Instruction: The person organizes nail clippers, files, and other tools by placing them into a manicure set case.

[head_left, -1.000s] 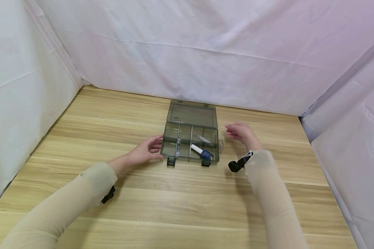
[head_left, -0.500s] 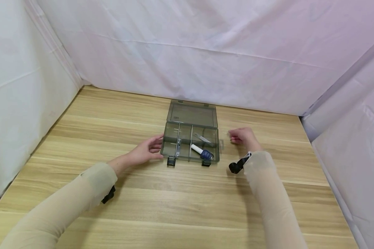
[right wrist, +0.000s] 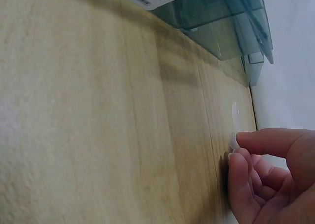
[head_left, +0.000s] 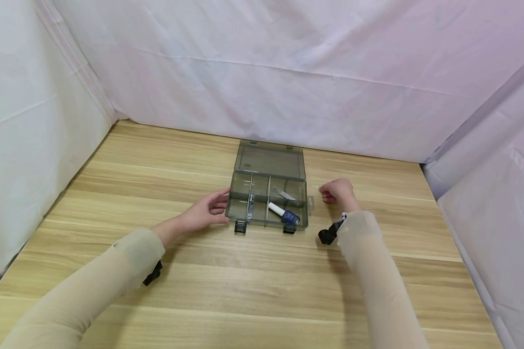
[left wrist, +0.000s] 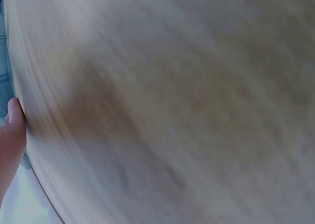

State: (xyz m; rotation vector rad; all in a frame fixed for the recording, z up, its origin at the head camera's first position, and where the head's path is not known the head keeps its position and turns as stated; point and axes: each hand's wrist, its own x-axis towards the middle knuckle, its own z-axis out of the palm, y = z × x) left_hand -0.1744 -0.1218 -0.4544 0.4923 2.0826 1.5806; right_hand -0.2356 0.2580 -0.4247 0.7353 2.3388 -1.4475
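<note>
A smoky clear plastic organizer box [head_left: 240, 184] lies with its lid [head_left: 270, 160] folded back. My left hand [head_left: 201, 211] rests at its left side, thumb by the front corner and fingers along the wall. To the right of the box, my right hand [head_left: 338, 193] pinches a small clear piece [right wrist: 233, 141] between thumb and forefinger, just above the table. What kind of thing it is cannot be made out. Inside the box lie a dark blue nail polish bottle [head_left: 290, 217] with a white cap, a slim whitish item [head_left: 285, 194] and a narrow metallic item [head_left: 250, 209].
The box stands on a wood-grain table [head_left: 244, 291], with its two latches hanging at the front. A clear tab [head_left: 311, 202] sticks out at its right side. White cloth [head_left: 262, 87] hangs behind the table and at both sides.
My right hand has come down slightly, and its fingers have drawn together on the small clear piece. The left hand and the box have stayed nearly in place.
</note>
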